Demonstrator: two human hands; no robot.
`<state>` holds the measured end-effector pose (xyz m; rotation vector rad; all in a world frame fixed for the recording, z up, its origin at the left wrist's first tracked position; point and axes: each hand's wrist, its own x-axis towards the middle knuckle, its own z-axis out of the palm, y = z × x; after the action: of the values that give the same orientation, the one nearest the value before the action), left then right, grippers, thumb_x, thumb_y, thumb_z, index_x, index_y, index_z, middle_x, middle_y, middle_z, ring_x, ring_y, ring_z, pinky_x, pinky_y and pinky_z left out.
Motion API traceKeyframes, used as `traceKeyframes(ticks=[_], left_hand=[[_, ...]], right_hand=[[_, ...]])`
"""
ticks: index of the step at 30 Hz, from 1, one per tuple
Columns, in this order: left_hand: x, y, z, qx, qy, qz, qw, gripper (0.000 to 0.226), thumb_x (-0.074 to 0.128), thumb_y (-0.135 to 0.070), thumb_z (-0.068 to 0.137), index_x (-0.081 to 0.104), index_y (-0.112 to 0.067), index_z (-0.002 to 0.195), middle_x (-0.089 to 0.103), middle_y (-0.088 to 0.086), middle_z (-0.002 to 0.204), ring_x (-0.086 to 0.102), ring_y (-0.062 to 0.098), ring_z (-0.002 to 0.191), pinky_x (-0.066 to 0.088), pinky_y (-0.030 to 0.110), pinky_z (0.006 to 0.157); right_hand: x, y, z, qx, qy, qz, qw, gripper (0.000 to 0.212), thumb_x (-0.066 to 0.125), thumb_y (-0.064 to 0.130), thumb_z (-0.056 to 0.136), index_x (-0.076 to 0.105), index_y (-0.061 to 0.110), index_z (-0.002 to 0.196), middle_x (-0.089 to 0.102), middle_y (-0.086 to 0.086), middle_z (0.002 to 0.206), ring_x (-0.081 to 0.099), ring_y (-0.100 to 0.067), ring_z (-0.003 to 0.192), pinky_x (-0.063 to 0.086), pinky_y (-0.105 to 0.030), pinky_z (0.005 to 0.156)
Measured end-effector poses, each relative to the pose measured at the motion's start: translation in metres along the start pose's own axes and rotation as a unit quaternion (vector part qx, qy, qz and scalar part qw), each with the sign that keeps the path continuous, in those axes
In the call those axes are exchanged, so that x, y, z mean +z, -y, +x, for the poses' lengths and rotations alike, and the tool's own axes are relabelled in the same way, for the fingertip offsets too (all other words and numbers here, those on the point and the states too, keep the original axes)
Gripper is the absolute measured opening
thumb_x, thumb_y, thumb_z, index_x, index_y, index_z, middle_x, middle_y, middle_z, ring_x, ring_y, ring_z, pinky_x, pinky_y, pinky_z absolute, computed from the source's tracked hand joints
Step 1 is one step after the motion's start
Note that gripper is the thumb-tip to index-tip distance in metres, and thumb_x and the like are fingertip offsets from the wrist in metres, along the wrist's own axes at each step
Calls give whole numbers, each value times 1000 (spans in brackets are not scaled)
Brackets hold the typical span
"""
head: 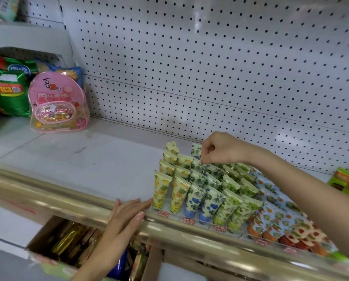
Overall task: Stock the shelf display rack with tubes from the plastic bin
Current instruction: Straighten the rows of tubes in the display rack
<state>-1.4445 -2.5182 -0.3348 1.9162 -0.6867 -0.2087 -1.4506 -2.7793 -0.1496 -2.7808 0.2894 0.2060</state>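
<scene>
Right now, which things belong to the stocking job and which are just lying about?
Job: display rack, tubes in it, blue-flowered tube the right hand pinches, left hand on the shelf rail.
Lying about: pink bag, green snack packs, cardboard box.

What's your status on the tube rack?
Right hand pinches a blue-flower tube at the back row of the display rack. Left hand flat on the gold shelf rail. No obstruction seen.

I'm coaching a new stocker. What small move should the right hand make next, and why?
Probably seat the blue-flowered tube down into the back row of the rack, then release: the right hand pinches its top there, in line with the blue column.
</scene>
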Motion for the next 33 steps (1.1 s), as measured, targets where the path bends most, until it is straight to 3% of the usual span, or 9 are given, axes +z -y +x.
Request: traceKeyframes(ticks=[3, 8, 14, 18, 22, 25, 30, 33], left_hand=[[0, 0, 0, -1, 0, 3, 1000, 41, 27, -72, 78, 37, -74, 117, 45, -45, 126, 27, -22, 126, -4, 22, 114], [1, 1, -1, -2, -5, 0, 1000, 49, 24, -85, 73, 39, -73, 117, 45, -43, 127, 26, -17, 130, -3, 27, 116], [0, -2, -1, -9, -1, 2, 1000, 42, 26, -73, 77, 38, -73, 117, 44, -45, 127, 26, -19, 128, -4, 25, 115], [0, -4, -1, -5, 3, 4, 1000, 45, 25, -82, 73, 35, -75, 116, 42, -48, 125, 25, -24, 125, -5, 18, 112], [0, -3, -1, -12, 1, -2, 1000, 41, 28, -75, 76, 38, -74, 116, 44, -46, 125, 25, -22, 126, -5, 12, 109], [-1, -4, -1, -14, 1, -9, 1000, 50, 24, -89, 69, 39, -75, 115, 42, -48, 124, 23, -25, 125, -6, 11, 108], [-2, -7, -1, -20, 4, -16, 1000, 53, 22, -90, 67, 38, -74, 115, 42, -50, 121, 24, -27, 122, -7, 6, 105], [-2, -8, -1, -27, 9, -13, 1000, 45, 25, -76, 75, 37, -71, 118, 43, -49, 121, 26, -26, 122, -7, 1, 103]], right_hand=[[-2, 1, -3, -4, 7, -1, 1000, 7, 68, 18, 80, 68, 13, 74, 53, 11, 57, 48, -2, 57, 38, -21, 60], [-4, 1, -6, -13, 10, 2, 1000, 7, 68, 17, 80, 67, 19, 73, 48, 16, 43, 43, -1, 52, 37, -19, 56], [-2, 4, -4, -21, 8, 11, 1000, 6, 70, 22, 81, 68, 16, 82, 45, 13, 55, 43, -1, 54, 35, -20, 56], [0, 5, -1, -18, 11, 18, 1000, 8, 69, 20, 83, 66, 14, 78, 47, 12, 55, 44, -2, 53, 35, -18, 55], [1, 2, 0, -18, 24, 23, 999, 11, 69, 20, 82, 64, 14, 73, 50, 9, 56, 46, -4, 55, 36, -18, 55], [-3, 1, 1, -14, 29, 22, 999, 16, 72, 25, 81, 69, 9, 79, 51, 10, 57, 47, -4, 57, 37, -18, 57], [-23, -6, 19, -12, -51, 70, 996, 18, 70, 27, 82, 67, 14, 71, 58, 5, 67, 49, -7, 64, 37, -19, 58], [-22, -13, 38, 3, -68, 44, 997, 17, 69, 28, 83, 70, 11, 82, 59, 2, 72, 50, -10, 66, 37, -20, 57]])
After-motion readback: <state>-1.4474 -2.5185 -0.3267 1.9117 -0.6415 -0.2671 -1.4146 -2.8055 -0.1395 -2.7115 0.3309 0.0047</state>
